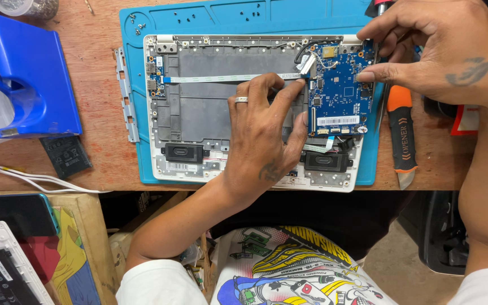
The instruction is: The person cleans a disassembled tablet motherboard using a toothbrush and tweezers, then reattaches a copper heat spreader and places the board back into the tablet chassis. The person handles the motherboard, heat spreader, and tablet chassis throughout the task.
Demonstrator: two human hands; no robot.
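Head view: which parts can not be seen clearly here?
- Head view: the left hand covers the middle of the open laptop base.
- The right hand hides the top right corner of the blue circuit board.
- The orange-handled tool is partly under that hand.
- The screws are too small to tell.

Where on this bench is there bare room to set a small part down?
Bare wood shows between the blue bin and the metal bracket at the blue mat's left edge, above the black battery pack. A narrower strip lies right of the orange pry tool. Over the blue circuit board it is crowded: left hand and right hand both work there.
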